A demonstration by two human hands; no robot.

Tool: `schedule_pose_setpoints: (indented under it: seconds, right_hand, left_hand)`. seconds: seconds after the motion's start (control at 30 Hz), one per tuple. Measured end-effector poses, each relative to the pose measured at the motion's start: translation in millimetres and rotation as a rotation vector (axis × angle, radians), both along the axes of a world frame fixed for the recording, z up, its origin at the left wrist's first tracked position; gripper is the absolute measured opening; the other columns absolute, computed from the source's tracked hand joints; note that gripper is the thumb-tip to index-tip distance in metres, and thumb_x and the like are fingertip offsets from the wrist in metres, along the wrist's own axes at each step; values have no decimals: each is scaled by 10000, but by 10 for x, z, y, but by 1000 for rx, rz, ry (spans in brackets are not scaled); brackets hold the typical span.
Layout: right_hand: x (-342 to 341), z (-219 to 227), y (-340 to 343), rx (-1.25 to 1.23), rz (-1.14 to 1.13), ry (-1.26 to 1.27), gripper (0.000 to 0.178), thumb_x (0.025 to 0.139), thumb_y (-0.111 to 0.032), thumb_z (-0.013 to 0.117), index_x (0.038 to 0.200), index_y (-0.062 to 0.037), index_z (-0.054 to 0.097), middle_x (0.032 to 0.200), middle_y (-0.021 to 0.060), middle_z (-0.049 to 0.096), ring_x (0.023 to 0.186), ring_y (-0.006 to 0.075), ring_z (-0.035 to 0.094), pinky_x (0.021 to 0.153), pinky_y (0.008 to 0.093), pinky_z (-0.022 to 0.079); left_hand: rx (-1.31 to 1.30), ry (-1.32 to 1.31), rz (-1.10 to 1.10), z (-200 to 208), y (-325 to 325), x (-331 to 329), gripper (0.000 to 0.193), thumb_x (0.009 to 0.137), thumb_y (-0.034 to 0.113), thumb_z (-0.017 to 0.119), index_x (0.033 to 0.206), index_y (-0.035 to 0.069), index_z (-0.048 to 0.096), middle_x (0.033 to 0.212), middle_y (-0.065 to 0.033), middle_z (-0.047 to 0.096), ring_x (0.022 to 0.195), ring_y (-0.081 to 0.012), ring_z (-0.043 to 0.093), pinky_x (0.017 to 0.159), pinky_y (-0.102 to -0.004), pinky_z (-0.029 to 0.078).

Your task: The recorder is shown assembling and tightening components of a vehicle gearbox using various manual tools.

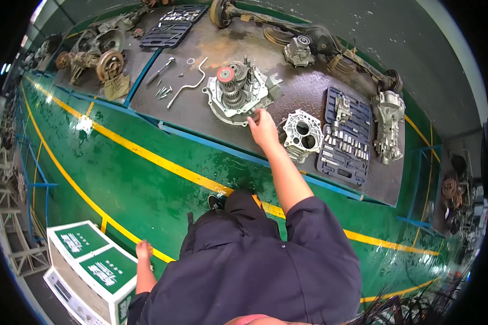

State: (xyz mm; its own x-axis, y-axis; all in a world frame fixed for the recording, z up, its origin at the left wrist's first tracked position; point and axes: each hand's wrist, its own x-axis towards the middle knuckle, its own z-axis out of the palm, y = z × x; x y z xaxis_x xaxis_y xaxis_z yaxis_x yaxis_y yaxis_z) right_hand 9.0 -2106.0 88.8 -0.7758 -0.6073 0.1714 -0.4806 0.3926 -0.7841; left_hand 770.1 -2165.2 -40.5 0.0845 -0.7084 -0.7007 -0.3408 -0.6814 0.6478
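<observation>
One silver metal gearbox with exposed gears (234, 89), one hollow silver casing with two round openings (295, 137) and two open dark plastic socket cases (178, 25) (363, 116) are seen on a dark metal-topped bench (190, 116). The gearbox, red-topped, is set near the front edge. The right hand (262, 127) is stretched to its near rim, fingers bent; whether it is gripped cannot be told. The left hand (144, 249) is lowered, its grip unclear.

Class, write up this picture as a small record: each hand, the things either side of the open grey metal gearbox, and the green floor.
Right hand: at the near edge of the open grey metal gearbox with exposed gears; contact unclear
Left hand: low, near the green-and-white rectangular box
Left of gearbox: bent silver metal rod
Right of gearbox: pale grey metal housing with two round openings, then dark blue rectangular socket case
Underfoot: yellow-lined glossy green floor
</observation>
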Motion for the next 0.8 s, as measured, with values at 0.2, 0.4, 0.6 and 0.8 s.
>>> schedule_pose_setpoints:
  seconds: [0.2,0.4,0.6,0.8]
  right_hand:
    - [-634,330,-592,501,192,527,428,829,-442,692,954,-40,611,897,146,642,809,329,659,690,444,541]
    - [-1015,132,-790,457,484,619,329,890,-348,598,687,-97,661,689,81,654,698,297,662,654,417,529]
    - [-1087,94,-843,344,552,646,207,840,-269,610,695,-122,612,689,59,611,670,254,634,624,396,488]
    - [-972,32,-807,275,272,536,241,823,-296,659,670,-120,599,664,43,575,658,233,605,612,367,469]
  left_hand:
    - [-136,-88,-409,645,-1834,-1877,229,943,111,514,1160,90,582,935,-68,657,694,-127,599,565,-255,466]
    - [-162,-134,-731,527,-2455,-2635,275,920,43,497,1180,67,584,947,-78,669,734,-134,626,598,-256,478]
    - [54,-275,-847,492,-2616,-2926,287,882,56,541,1159,46,615,921,-90,687,764,-159,650,655,-294,511]
    - [-70,-288,-990,711,-2942,-3771,257,888,81,568,1132,17,616,905,-95,687,781,-166,648,714,-293,512]
